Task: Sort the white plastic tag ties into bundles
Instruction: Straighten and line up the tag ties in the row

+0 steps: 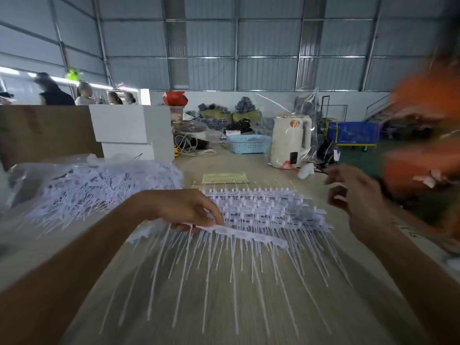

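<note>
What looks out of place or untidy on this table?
The strip of ties pinched by the left hand lies askew over the neat stacked rows. The pile on the plastic bag at left is tangled.

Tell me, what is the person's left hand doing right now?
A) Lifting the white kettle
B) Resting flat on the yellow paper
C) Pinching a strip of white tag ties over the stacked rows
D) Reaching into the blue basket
C: the left hand pinches one end of a strip of white tag ties, its thin tails hanging toward the camera in front of the stacked rows, far from the kettle.
</note>
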Demonstrator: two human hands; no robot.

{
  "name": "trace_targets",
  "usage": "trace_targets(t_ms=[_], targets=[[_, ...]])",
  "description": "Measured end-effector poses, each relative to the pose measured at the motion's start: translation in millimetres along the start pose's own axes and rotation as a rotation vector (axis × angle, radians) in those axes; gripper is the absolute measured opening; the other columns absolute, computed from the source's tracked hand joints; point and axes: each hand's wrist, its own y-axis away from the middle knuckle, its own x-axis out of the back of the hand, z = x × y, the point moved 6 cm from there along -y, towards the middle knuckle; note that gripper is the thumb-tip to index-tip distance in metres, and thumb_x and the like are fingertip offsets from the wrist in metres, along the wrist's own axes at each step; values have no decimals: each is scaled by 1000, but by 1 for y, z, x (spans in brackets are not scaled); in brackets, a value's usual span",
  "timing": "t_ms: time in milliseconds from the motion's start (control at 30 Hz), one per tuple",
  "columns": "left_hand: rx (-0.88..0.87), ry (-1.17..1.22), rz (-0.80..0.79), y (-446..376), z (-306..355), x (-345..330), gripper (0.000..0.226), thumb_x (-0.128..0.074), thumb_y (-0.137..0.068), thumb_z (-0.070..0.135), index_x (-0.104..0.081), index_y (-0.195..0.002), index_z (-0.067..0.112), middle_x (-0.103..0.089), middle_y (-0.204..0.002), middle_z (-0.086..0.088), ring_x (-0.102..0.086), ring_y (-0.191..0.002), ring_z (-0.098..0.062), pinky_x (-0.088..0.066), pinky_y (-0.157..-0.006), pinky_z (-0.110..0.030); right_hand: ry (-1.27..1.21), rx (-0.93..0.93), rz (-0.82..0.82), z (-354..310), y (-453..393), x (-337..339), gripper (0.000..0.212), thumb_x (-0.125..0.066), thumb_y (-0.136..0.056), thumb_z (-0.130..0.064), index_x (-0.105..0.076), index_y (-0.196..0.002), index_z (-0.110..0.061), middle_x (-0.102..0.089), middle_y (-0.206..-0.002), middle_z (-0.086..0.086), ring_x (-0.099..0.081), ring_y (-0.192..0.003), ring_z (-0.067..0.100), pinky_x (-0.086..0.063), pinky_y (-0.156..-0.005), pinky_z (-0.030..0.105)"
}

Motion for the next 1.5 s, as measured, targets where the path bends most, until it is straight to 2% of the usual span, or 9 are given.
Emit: trace_targets(t_ms=[133, 267, 433, 600, 733, 900, 1100, 1400, 1500], targets=[[-101, -80, 181, -7, 4, 1, 21, -59, -100, 15, -76, -105, 28, -71, -79, -11, -61, -62, -17, -49, -62, -32, 639, 132, -687, 19, 30, -49, 16, -62, -98, -28, -78, -98, -28, -75, -94, -11, -67, -84, 1, -50, -72, 15], [-174, 22, 392, -8, 7, 8, 21, -60, -98, 7, -78, -99, 18, -70, -76, 8, -65, -62, -17, -53, -62, -29, 787, 216, -941, 24, 57, -71, 18, -65, -96, -29, -75, -83, -23, -67, -86, 8, -62, -82, 21, -46, -77, 33], [-234, 70, 526, -5, 7, 9, 23, -58, -99, 4, -77, -97, 16, -68, -90, -24, -64, -75, -34, -52, -68, -17, 623, 189, -931, 12, 57, -68, 12, -70, -92, -21, -74, -85, -12, -62, -82, -1, -54, -73, 4, -40, -70, 17], [-274, -91, 648, -1, 21, -4, 17, -64, -97, 20, -71, -111, 26, -72, -96, 3, -65, -86, -6, -48, -79, -17, 308, 2, -851, 6, 54, -65, 19, -63, -97, -24, -67, -84, -10, -64, -79, 7, -57, -69, 17, -44, -66, 33], [-269, -188, 550, -21, 48, -36, 35, -50, -98, 52, -64, -122, 30, -68, -98, 6, -64, -82, -9, -53, -74, -33, 213, -50, -849, 3, 57, -70, 21, -65, -92, -30, -67, -88, -9, -59, -74, 11, -51, -57, 17, -43, -52, 28], [-254, -39, 691, -29, 57, -56, 21, -51, -102, 40, -60, -87, 29, -55, -60, 4, -51, -50, -17, -37, -52, -29, 327, -11, -810, -6, 59, -70, 17, -68, -90, -33, -74, -94, -17, -63, -73, 8, -52, -59, 19, -45, -52, 27], [-263, 162, 754, -20, 56, -58, 22, -56, -101, 22, -64, -82, 30, -61, -65, 3, -56, -57, -13, -41, -57, -28, 261, -160, -909, -10, 72, -75, 19, -59, -99, -27, -61, -104, -9, -70, -83, 19, -61, -61, 26, -53, -54, 35], [-232, 271, 748, -21, 56, -72, 22, -50, -104, 21, -63, -88, 16, -65, -71, 0, -55, -57, -22, -42, -54, -32, 575, 177, -811, -16, 72, -85, 13, -52, -103, -19, -59, -94, -16, -61, -56, 4, -44, -44, 14, -37, -47, 25], [-200, 303, 787, -19, 58, -70, 29, -48, -105, 22, -60, -79, 18, -57, -62, 8, -46, -49, -7, -36, -49, -23, 526, 243, -837, -17, 77, -94, 12, -52, -103, -17, -59, -94, -16, -60, -57, 4, -44, -42, 12, -37, -46, 21]])
